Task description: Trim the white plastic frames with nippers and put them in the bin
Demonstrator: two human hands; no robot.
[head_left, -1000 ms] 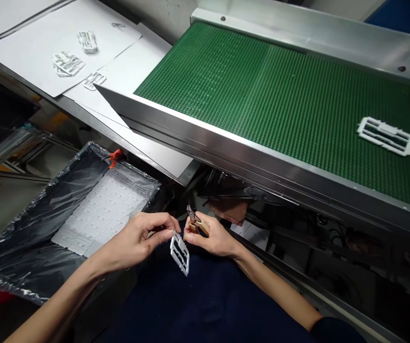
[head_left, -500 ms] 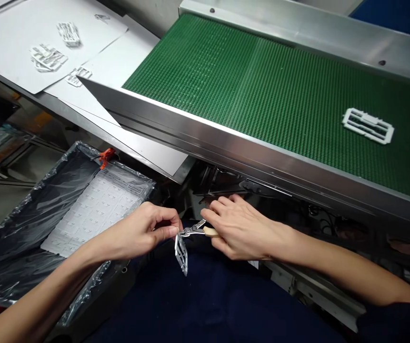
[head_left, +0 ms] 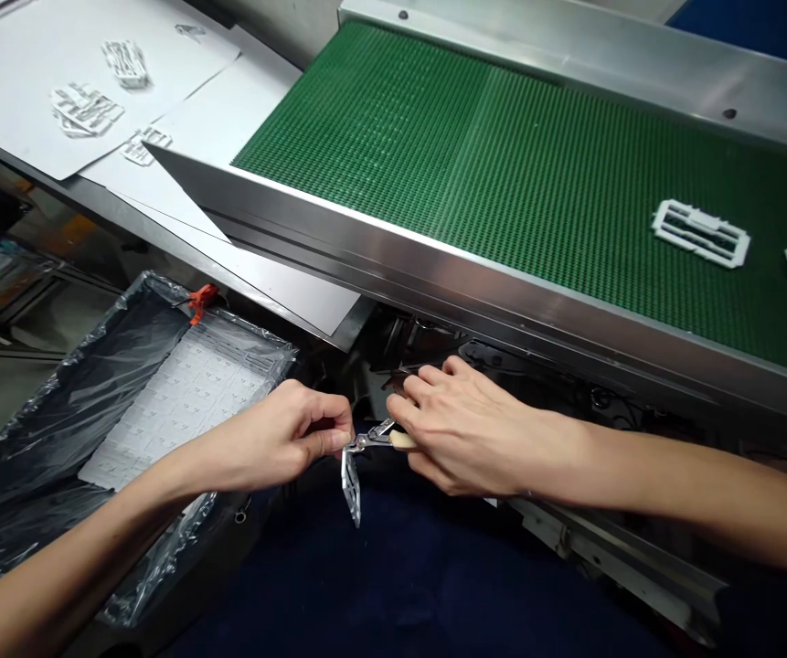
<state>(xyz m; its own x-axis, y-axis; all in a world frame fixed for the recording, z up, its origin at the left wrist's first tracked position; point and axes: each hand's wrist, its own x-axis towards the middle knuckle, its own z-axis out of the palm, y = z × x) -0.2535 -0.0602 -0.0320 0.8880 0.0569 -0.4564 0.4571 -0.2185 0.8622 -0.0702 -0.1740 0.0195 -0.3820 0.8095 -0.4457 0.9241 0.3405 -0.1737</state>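
Edgewise, the thin white slotted frame [head_left: 350, 490] hangs, pinched by the left hand [head_left: 290, 437].

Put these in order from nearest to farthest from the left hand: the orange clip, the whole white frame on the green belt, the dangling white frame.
1. Dangling white frame: right at the left hand's fingertips.
2. Orange clip: on the bin's edge.
3. Belt frame: far right.
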